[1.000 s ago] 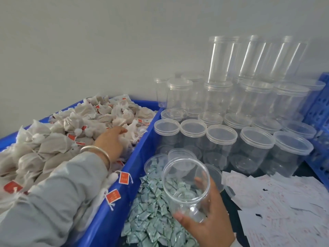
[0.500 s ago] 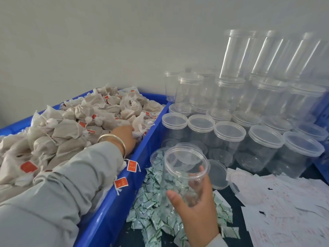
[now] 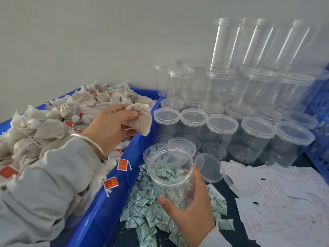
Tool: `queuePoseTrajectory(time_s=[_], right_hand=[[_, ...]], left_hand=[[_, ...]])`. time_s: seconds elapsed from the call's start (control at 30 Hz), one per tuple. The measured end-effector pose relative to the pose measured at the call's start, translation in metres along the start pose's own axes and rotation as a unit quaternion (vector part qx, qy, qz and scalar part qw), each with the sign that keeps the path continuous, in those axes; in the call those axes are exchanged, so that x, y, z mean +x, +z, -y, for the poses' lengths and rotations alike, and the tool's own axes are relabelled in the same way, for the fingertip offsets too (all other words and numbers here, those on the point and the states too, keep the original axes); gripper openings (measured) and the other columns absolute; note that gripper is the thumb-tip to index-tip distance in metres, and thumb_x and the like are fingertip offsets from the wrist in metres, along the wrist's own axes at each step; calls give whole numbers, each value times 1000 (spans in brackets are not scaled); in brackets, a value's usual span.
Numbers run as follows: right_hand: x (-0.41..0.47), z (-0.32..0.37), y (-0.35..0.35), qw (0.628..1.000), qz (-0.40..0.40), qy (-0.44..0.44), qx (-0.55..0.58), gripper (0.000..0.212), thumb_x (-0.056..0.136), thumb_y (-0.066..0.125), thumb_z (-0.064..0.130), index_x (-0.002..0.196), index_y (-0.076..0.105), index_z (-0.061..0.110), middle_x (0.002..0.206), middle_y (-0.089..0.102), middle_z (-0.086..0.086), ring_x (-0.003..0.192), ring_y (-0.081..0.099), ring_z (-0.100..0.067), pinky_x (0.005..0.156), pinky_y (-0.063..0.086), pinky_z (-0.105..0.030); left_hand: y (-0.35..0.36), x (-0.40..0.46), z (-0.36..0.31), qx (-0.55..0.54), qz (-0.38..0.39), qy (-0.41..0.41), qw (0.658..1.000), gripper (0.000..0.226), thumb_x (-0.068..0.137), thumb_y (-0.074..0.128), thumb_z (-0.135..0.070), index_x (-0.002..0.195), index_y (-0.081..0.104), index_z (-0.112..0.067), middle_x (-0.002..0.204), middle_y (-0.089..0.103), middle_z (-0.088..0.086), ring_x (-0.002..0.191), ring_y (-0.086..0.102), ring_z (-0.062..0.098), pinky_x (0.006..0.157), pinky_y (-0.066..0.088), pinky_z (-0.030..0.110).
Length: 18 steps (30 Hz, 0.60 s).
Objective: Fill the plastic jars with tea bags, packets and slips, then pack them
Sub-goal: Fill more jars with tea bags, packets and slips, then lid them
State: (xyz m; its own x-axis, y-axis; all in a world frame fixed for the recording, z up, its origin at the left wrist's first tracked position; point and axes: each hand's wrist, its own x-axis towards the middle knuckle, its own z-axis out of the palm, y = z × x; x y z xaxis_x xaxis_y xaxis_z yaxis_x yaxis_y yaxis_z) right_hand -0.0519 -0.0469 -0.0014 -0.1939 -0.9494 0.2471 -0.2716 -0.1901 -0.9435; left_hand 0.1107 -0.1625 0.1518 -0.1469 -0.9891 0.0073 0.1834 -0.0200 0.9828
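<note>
My left hand (image 3: 108,130) pinches a beige tea bag (image 3: 140,117) and holds it above the right edge of the blue bin (image 3: 124,168), which is heaped with tea bags (image 3: 53,125) carrying red tags. My right hand (image 3: 190,211) grips an open clear plastic jar (image 3: 170,175) from below, tilted toward me, over a pile of small green-white packets (image 3: 144,211). The jar looks empty. White printed slips (image 3: 277,202) are spread at the right on the dark table.
Many lidded clear jars (image 3: 222,129) stand in rows behind, with more stacked against the wall (image 3: 227,43). Loose lids (image 3: 210,166) lie beside the held jar. A blue crate (image 3: 320,111) stands at the right edge.
My left hand has lifted out of the heap with one tea bag and moved right toward the jar. The right hand has kept hold of the jar, tilting it slightly.
</note>
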Motion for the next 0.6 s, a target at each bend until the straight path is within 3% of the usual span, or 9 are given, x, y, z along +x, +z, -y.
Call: queuePoseTrajectory(time_s=[0.07, 0.17, 0.27, 0.37, 0.47, 0.6], right_hand=[[1, 0, 0, 1000, 2, -1, 2, 109, 50, 81, 60, 142, 23, 46, 135, 43, 20, 128, 43, -3, 105, 43, -38], [2, 0, 0, 1000, 6, 2, 9, 110, 51, 82, 58, 143, 22, 45, 138, 42, 18, 130, 43, -5, 105, 42, -40], [2, -1, 1, 1000, 4, 5, 14, 110, 52, 83, 58, 143, 23, 44, 139, 42, 18, 130, 43, -6, 105, 42, -41], [1, 0, 1, 1000, -8, 3, 13, 109, 52, 81, 62, 144, 26, 40, 139, 44, 17, 129, 43, -5, 106, 41, -42], [2, -1, 2, 1000, -20, 7, 21, 110, 52, 81, 59, 144, 26, 38, 141, 44, 14, 130, 44, -9, 106, 40, -44], [3, -3, 4, 1000, -20, 5, 17, 110, 53, 82, 58, 144, 22, 42, 143, 42, 10, 132, 43, -14, 106, 40, -45]], left_hand=[[6, -7, -1, -27, 45, 2, 999, 20, 91, 44, 4, 85, 60, -6, 73, 70, 1, 67, 68, 11, 57, 56, 25], [12, -18, 4, -13, 115, 3, 993, 21, 83, 49, 13, 80, 58, -6, 71, 66, 3, 66, 66, 12, 60, 57, 27], [18, -27, 11, 138, 166, 41, 975, 23, 60, 60, 5, 64, 62, -18, 64, 59, -1, 64, 55, 13, 60, 49, 27], [21, -35, 16, 336, 214, 127, 909, 14, 54, 64, -20, 63, 63, -31, 64, 62, -9, 63, 57, 10, 64, 50, 23], [21, -39, 20, 466, 237, 200, 828, 13, 54, 51, -46, 63, 58, -39, 79, 63, -18, 75, 58, 8, 73, 48, 22], [24, -39, 26, 483, 226, 218, 818, 15, 58, 59, -52, 67, 58, -40, 88, 60, -19, 80, 56, 5, 76, 44, 21]])
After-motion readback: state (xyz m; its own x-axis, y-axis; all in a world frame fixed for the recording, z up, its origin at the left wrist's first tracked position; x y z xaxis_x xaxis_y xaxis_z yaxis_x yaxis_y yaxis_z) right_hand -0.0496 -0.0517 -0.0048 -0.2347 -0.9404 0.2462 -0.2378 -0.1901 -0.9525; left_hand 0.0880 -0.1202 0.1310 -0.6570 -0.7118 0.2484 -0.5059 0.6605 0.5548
